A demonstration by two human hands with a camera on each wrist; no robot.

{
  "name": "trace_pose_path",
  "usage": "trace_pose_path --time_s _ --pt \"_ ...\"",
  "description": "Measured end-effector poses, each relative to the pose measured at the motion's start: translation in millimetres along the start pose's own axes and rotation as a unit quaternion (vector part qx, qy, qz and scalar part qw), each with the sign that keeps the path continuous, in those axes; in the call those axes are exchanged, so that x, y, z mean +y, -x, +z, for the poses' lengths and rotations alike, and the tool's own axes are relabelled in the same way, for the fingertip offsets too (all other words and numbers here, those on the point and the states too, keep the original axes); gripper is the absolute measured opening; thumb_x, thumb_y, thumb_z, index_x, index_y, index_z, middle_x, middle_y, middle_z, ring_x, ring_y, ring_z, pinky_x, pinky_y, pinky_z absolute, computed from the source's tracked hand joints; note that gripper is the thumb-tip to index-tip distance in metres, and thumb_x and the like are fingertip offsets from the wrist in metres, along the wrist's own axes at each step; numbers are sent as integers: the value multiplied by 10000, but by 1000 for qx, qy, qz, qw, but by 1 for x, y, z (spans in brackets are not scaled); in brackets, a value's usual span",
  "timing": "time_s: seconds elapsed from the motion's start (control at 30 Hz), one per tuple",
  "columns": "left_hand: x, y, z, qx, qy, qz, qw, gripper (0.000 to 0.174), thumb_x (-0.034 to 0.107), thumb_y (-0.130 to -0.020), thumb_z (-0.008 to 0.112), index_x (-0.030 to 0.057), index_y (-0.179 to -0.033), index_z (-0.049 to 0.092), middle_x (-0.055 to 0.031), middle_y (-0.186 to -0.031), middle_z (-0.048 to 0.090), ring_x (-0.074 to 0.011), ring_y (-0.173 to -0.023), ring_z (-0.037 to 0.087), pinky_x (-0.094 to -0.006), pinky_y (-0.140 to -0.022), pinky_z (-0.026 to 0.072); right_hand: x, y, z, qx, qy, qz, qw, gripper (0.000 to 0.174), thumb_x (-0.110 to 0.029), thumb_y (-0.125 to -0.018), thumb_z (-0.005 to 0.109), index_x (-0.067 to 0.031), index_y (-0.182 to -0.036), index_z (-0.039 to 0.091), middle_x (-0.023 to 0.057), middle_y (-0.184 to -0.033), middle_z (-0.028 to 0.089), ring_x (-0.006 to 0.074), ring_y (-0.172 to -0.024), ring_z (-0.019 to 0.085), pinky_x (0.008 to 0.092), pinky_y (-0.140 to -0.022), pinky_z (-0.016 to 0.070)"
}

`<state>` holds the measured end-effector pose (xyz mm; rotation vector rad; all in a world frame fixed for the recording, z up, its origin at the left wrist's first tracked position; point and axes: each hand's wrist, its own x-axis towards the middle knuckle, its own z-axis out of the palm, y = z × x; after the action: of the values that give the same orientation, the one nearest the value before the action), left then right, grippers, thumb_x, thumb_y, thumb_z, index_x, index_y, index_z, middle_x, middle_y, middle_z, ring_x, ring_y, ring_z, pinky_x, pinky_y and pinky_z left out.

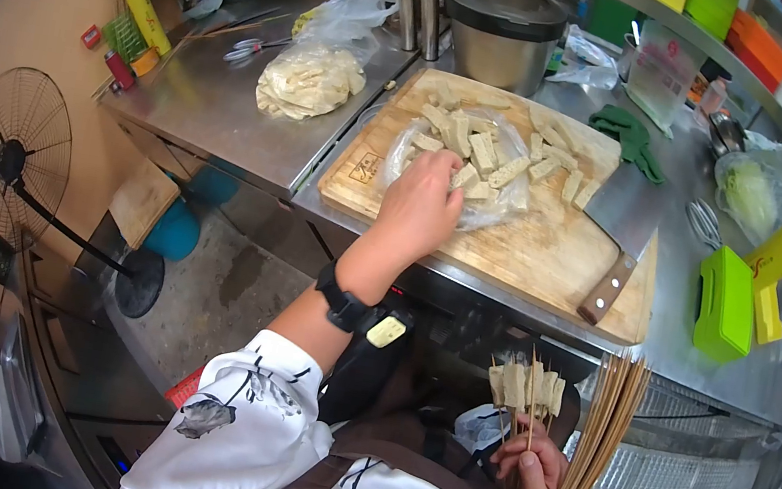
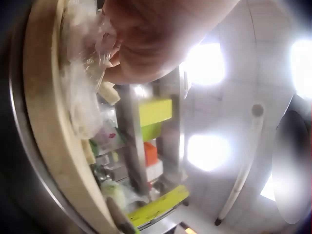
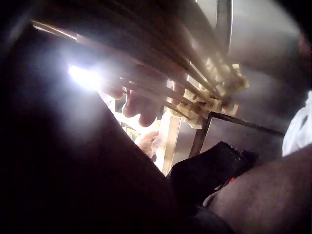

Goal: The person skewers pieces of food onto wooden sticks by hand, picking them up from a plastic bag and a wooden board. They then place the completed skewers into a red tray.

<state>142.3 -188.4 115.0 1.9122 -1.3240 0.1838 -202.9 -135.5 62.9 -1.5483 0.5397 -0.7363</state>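
On the wooden cutting board [image 1: 551, 258], pale tofu strips [image 1: 508, 171] lie in a heap, many on a spread clear plastic bag [image 1: 490, 221]. My left hand [image 1: 421, 198] reaches into that heap, its fingertips curled at a tofu strip. In the left wrist view a pale strip [image 2: 108, 92] shows beside the fingers of the left hand [image 2: 151, 39], with crumpled plastic close by. Low at my lap, my right hand [image 1: 534, 468] grips several thin skewers with tofu pieces [image 1: 517, 385] on their upper ends. A thick bundle of bare bamboo skewers [image 1: 595, 447] stands against that hand.
A cleaver [image 1: 620, 233] lies on the board's right side, handle toward me. Behind the board stands a lidded metal pot [image 1: 503, 34]. A filled plastic bag [image 1: 309, 81] sits left, a green glove [image 1: 629, 139] and bright green box [image 1: 726, 303] right. A fan [image 1: 12, 157] stands far left.
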Motion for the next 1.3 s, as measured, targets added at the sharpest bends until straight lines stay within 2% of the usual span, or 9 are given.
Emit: trace_pose_path --time_s 0.1,0.33,0.53,0.6,0.63,0.7,0.87,0.97,1.3 --pt "-1 -2 8 8 -150 94 984 254 82 -796 659 22 -1032 591 -153 -1000 602 -325 -931 598 -411 -796 490 4 7 2 2 -9 -17 1000 248 -229 -935 473 -28 -897 613 32 -628 601 124 -629 584 479 -1075 270" --pt "6 5 6 -17 -64 118 991 237 117 -767 695 26 -963 595 -154 -967 609 -357 -895 600 -432 -769 493 -2 10 -2 -4 -3 -9 1000 253 -223 -938 454 -32 -882 609 33 -622 589 127 -650 579 480 -1062 288" --pt "3 3 -2 -56 97 -67 992 339 118 -858 657 37 -1166 542 -121 -837 629 -260 -810 636 -362 -754 506 -2 8 1 -6 13 -31 999 238 -214 -938 455 -42 -872 606 27 -604 577 138 -639 580 482 -1054 301" --pt "13 6 -1 24 446 -139 884 377 126 -931 579 66 -1283 459 -84 -915 620 -195 -827 620 -338 -763 510 -4 7 -1 -3 23 -31 999 229 -207 -936 458 -44 -874 606 23 -597 573 145 -642 584 484 -1054 300" --pt "19 12 -2 18 446 -143 884 377 126 -931 579 66 -1283 459 -84 -915 620 -195 -827 620 -338 -763 510 -4 8 -1 -2 35 -34 999 221 -200 -933 460 -46 -876 606 19 -591 569 152 -645 588 486 -1054 299" --pt "42 30 -9 -34 677 -202 706 360 121 -960 530 83 -1303 428 -71 -1017 590 -181 -866 604 -338 -772 515 -5 6 0 8 27 -32 999 209 -191 -930 464 -46 -882 607 14 -578 559 160 -638 592 494 -1044 314" --pt "80 81 26 -178 832 -308 427 203 151 -998 467 90 -1191 484 -82 -1024 557 -175 -891 547 -333 -799 509 -11 0 -1 -39 52 -73 995 210 -154 -919 452 -34 -868 616 11 -545 533 169 -600 588 493 -1017 359" --pt "90 92 40 -190 835 -364 366 189 159 -1001 466 70 -1166 487 -88 -1030 550 -170 -884 546 -328 -820 505 -15 2 0 -45 64 -57 995 225 -143 -915 448 -24 -843 625 9 -528 520 167 -577 583 490 -1022 360" --pt "102 100 43 -212 813 -348 415 253 126 -991 485 65 -1235 454 -68 -1044 549 -160 -898 552 -324 -839 498 -6 5 -3 -21 48 -49 997 240 -166 -935 446 -28 -841 620 -6 -520 513 145 -545 555 488 -1015 360"
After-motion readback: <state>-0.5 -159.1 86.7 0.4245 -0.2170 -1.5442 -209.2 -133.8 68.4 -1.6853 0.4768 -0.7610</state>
